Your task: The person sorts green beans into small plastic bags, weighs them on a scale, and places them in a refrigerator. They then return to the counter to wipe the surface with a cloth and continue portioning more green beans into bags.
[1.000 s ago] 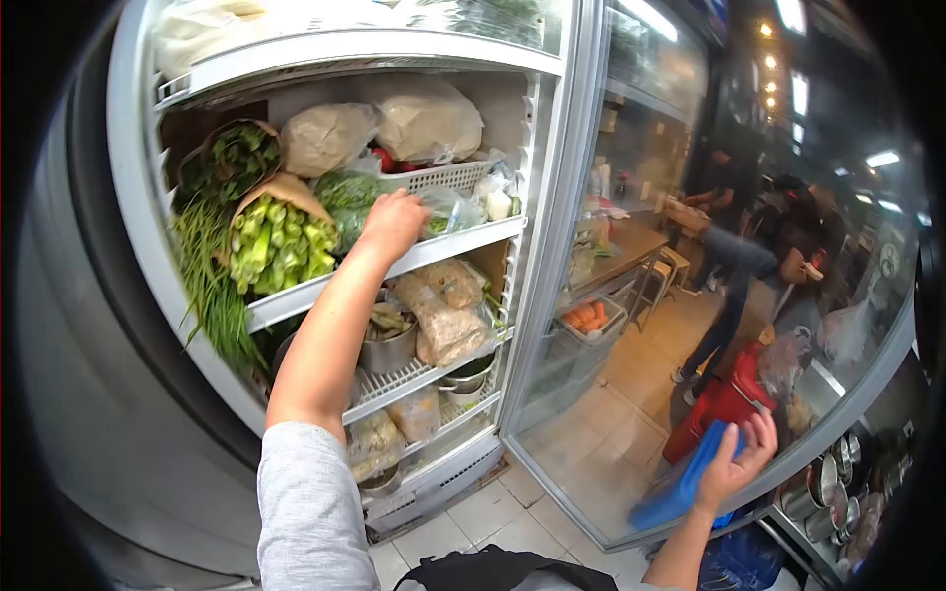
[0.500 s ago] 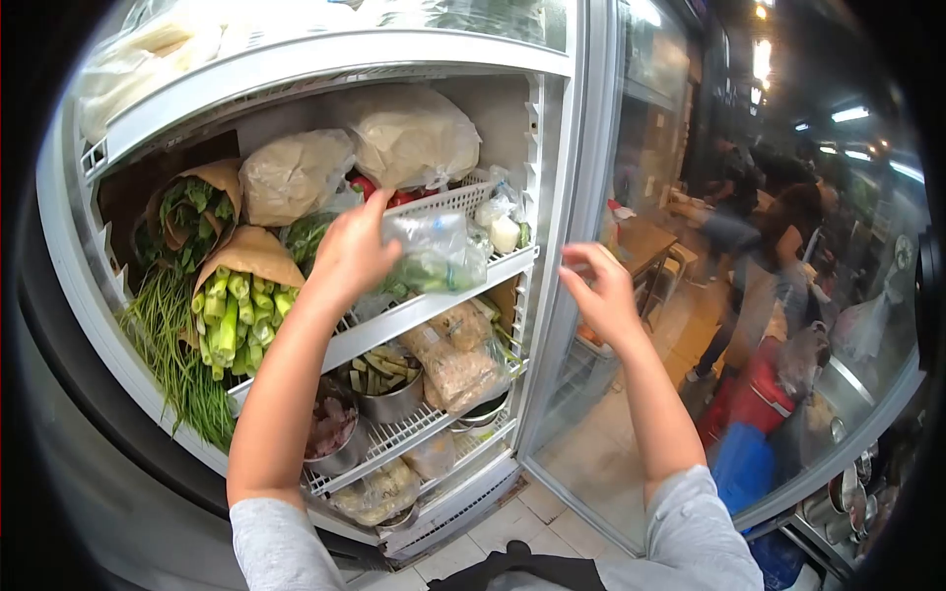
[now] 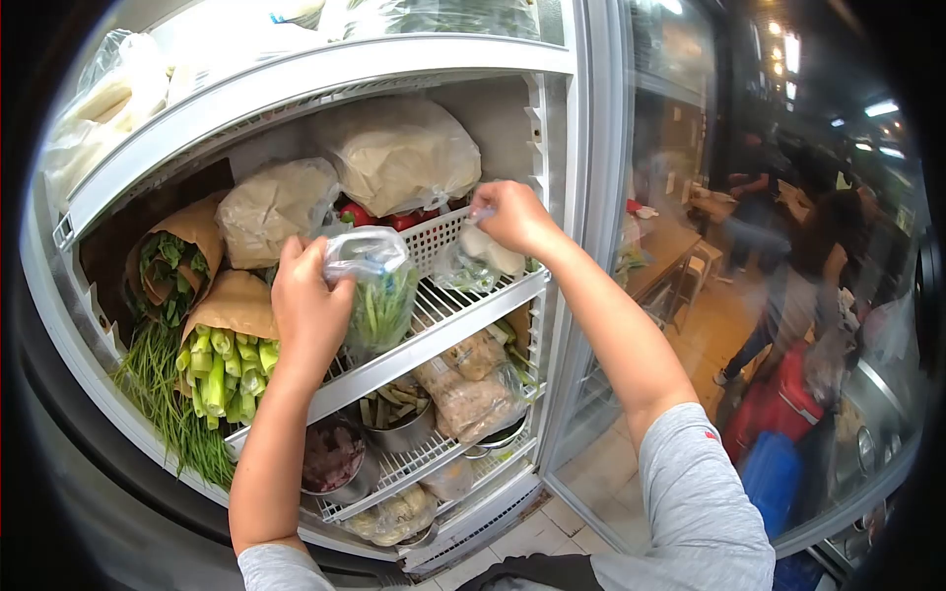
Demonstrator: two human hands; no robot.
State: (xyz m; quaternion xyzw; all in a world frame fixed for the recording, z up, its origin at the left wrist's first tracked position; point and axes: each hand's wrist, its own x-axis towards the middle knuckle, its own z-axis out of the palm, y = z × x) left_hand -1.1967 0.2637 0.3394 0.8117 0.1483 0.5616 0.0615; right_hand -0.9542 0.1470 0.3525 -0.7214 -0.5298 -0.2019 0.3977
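Note:
My left hand (image 3: 311, 307) is closed on the top of a clear plastic bag of green vegetables (image 3: 379, 307), held in front of the middle fridge shelf (image 3: 463, 320). At the shelf's right end, my right hand (image 3: 514, 219) pinches the gathered top of another clear plastic bag with whitish contents (image 3: 478, 261). Between the hands stands a white perforated basket (image 3: 434, 236) with red peppers (image 3: 357, 214) at its back. Behind, two large plastic bags with pale contents (image 3: 409, 153) lie against the fridge's rear.
Paper-wrapped green stalks (image 3: 222, 369) and long thin greens (image 3: 172, 404) hang over the shelf's left edge. Lower shelves hold metal pots (image 3: 399, 424) and bagged food (image 3: 473, 389). On the right, the glass door (image 3: 611, 394) stands open; people (image 3: 778, 246) show through it.
My right hand has moved from beside the door into the fridge and taken hold of the whitish bag. My left hand has drawn the bag of greens lower and to the left.

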